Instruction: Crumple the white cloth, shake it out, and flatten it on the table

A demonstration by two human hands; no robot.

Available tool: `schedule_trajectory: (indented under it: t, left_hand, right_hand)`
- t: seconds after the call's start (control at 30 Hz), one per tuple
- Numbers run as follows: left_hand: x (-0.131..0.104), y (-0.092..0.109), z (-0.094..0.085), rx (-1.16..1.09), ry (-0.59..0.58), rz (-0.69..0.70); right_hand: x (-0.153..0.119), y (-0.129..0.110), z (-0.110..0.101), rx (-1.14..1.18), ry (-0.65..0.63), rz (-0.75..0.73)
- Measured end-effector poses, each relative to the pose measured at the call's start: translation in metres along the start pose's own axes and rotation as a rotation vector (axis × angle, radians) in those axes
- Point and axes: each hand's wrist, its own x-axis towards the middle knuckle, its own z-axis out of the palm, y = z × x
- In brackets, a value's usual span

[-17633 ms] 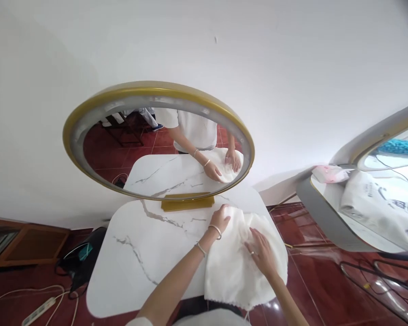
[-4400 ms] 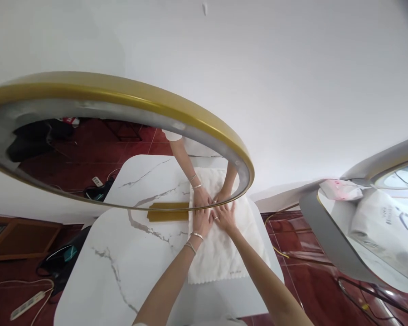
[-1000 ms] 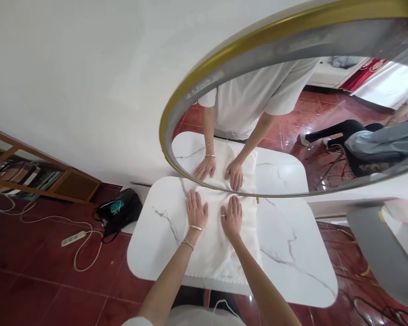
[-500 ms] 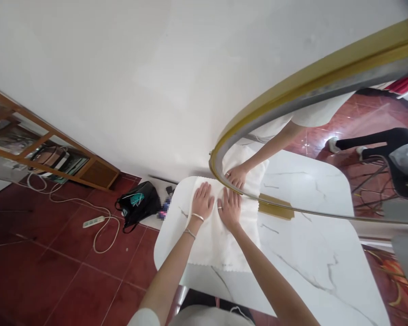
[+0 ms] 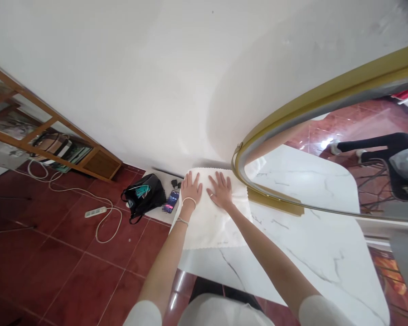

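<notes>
Two flat hands press a white cloth on a marble table beside a gold-framed mirror.

The white marble-patterned table [image 5: 302, 258] fills the lower right, and the big round mirror [image 5: 329, 104] with its gold rim stands on it at the right, its glass reflecting the tabletop and red floor tiles. A white cloth [image 5: 211, 217] lies spread over the table's left end, its scalloped near edge towards the person and its far edge at the table's far left corner. The left hand [image 5: 191, 186] and the right hand [image 5: 220, 190] rest palm-down on the cloth's far part, close together but apart, fingers stretched wide and gripping nothing. On the red floor left of the table sit a black bag [image 5: 141, 198], a white power strip [image 5: 95, 211] with its cable, and a wooden shelf [image 5: 54, 145] along the wall.
</notes>
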Motion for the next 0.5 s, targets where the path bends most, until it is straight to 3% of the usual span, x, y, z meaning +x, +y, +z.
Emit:
schedule_trajectory:
  t: [0.13,0.33,0.4,0.5]
  left_hand:
    - [-0.061,-0.024,-0.012,-0.006,0.032,-0.09]
    - [-0.182,-0.027,-0.02,0.065,0.131,-0.143]
    - [-0.204,-0.022,-0.019,0.071,0.154,-0.162]
    - [-0.207,-0.013,-0.015,0.056,0.177,-0.181]
  right_hand:
    - [-0.049,-0.03,-0.006,0.075,-0.032,-0.189]
    - [-0.182,-0.061,-0.033,0.111,-0.174,-0.401]
    - [-0.21,-0.063,-0.04,0.11,-0.215,-0.413]
    - [-0.219,-0.059,-0.043,0.127,-0.245,-0.414]
